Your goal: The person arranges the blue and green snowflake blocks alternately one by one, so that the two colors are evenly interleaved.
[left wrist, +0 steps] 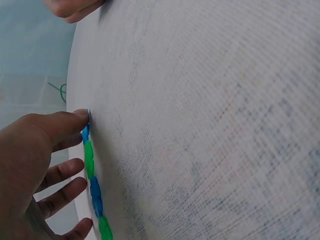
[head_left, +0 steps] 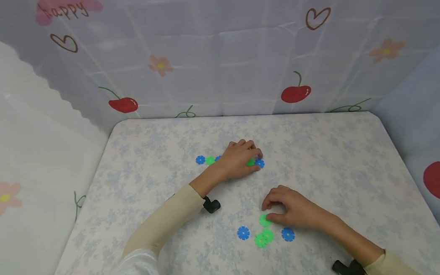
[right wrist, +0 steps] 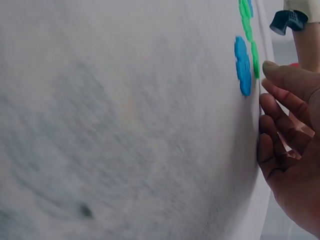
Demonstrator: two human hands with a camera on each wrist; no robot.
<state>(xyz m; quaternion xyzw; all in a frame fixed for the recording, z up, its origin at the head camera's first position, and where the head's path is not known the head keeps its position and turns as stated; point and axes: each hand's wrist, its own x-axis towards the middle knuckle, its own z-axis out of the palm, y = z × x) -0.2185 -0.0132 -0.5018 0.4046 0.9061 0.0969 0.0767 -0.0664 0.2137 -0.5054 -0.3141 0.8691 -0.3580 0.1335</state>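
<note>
A row of blue and green snowflake discs [head_left: 210, 160] lies on the table [head_left: 319, 148] past the middle. My left hand [head_left: 240, 159] rests palm down over that row, its fingertips on a green disc [head_left: 250, 162] next to a blue disc [head_left: 259, 163]. In the left wrist view the left hand [left wrist: 50, 145] has its thumb tip on the blue end of the row [left wrist: 90, 165], fingers spread beside it. Nearer me, my right hand [head_left: 294, 210] hovers with loosely bent fingers, thumb touching a green disc [head_left: 264, 220]. The right hand [right wrist: 290, 125] holds nothing; a blue disc [right wrist: 243, 65] lies by its thumb.
Loose discs lie near the right hand: a blue one [head_left: 243, 233], two joined green ones [head_left: 264, 238] and another blue one [head_left: 287, 234]. A cherry-print curtain [head_left: 215, 62] walls the table's back and sides. Black wrist cameras [head_left: 211, 205] sit on both forearms.
</note>
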